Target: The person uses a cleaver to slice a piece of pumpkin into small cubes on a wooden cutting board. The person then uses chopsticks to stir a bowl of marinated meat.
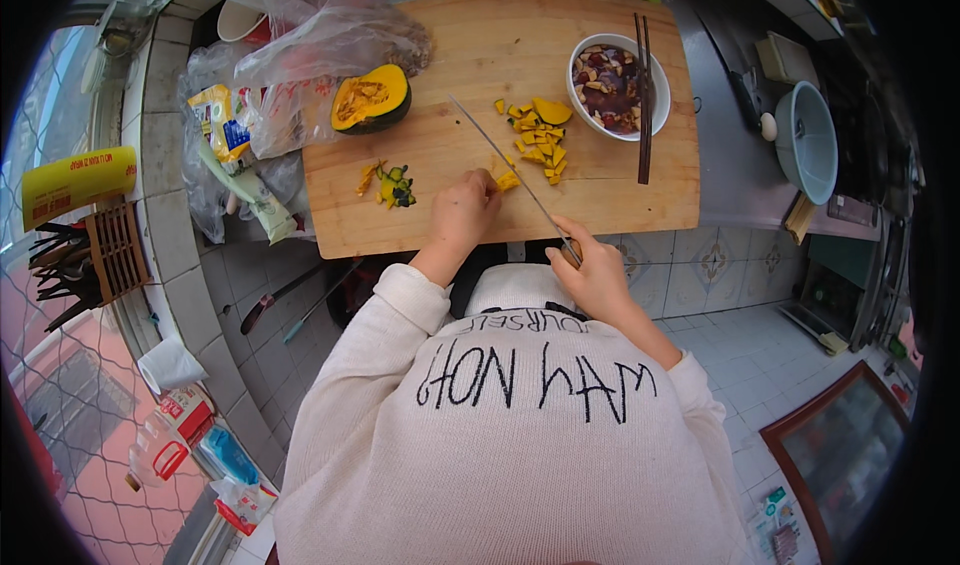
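My left hand (463,211) presses on a wooden cutting board (620,200), its curled fingers holding a small yellow pumpkin piece (507,181). Closed round a knife's handle, my right hand (592,268) is at the board's near edge. The knife (535,200) slants to the far left, its blade against or just beside the pumpkin piece; contact is hard to tell. Right of the blade lies a pile of diced pumpkin (542,150). Green-and-yellow peel trimmings (397,187) sit left of my left hand. Farther back is a hollowed pumpkin chunk (372,100) with dark green rind.
A white bowl (660,105) of dark liquid with chopped pieces stands at the board's right, chopsticks (644,115) across it. Plastic bags (285,75) crowd the far left. On the right counter are a blue basin (808,143) and an egg (768,127).
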Demonstrator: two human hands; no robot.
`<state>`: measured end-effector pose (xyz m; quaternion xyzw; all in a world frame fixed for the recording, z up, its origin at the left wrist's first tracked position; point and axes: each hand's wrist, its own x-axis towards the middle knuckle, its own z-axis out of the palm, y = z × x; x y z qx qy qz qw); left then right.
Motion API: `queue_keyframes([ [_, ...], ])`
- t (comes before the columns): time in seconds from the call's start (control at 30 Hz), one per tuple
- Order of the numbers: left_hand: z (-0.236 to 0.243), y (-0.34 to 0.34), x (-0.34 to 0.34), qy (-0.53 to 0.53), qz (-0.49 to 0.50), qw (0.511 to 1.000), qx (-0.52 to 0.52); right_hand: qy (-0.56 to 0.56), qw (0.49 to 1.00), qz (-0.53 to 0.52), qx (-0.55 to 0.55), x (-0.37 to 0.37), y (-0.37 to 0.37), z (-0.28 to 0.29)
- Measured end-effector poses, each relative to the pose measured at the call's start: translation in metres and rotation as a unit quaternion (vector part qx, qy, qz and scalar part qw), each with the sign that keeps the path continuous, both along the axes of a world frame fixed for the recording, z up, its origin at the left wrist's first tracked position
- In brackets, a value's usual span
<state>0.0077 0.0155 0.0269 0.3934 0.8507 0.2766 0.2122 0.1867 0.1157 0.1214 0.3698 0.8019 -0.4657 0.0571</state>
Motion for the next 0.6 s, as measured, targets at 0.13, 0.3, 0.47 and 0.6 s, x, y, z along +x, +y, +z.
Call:
queue_keyframes([
  [0.13,0.000,0.002,0.003,0.038,-0.011,0.999,-0.013,-0.026,1.000,0.006,0.010,-0.008,0.002,-0.003],
  [0.3,-0.001,0.003,0.001,0.050,-0.002,0.999,0.015,-0.028,1.000,-0.011,0.001,-0.011,0.010,-0.022],
  [0.47,0.004,0.006,0.000,0.042,0.017,0.998,0.040,-0.018,0.999,-0.017,0.029,-0.008,0.008,-0.013],
  [0.6,0.004,0.004,-0.001,0.059,0.014,0.998,0.036,-0.044,0.999,-0.017,-0.006,-0.014,0.013,-0.026],
])
